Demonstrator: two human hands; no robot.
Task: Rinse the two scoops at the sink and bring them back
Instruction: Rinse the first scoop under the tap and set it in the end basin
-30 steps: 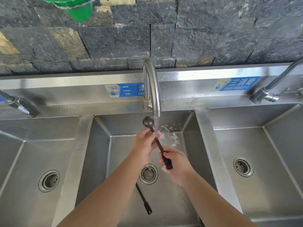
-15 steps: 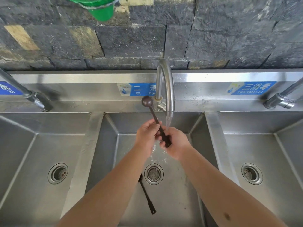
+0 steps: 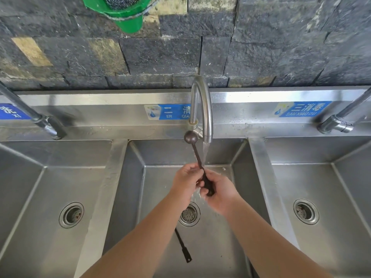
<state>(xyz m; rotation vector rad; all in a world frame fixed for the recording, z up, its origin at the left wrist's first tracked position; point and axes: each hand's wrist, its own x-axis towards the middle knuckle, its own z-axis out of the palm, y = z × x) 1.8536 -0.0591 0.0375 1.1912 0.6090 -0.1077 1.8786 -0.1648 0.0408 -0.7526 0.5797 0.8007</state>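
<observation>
A dark long-handled scoop [image 3: 194,146] stands nearly upright over the middle sink basin [image 3: 140,177], its round bowl up beside the faucet spout [image 3: 205,109]. My right hand [image 3: 219,190] grips the lower end of its handle. My left hand [image 3: 185,182] wraps its fingers around the handle just above. Water runs from the spout onto the handle and both hands. A second dark scoop [image 3: 182,245] lies flat on the basin floor in front of the drain [image 3: 189,214]; its bowl end is hidden behind my left forearm.
Steel basins flank the middle one, left [image 3: 30,197] and right [image 3: 341,187], each with its own tap. A green bucket [image 3: 120,11] hangs on the dark stone wall above. Blue labels run along the steel backsplash.
The scoop's bowl rose out of the water stream to beside the spout. My right hand slid up close to my left hand, and water now falls on the handle and hands.
</observation>
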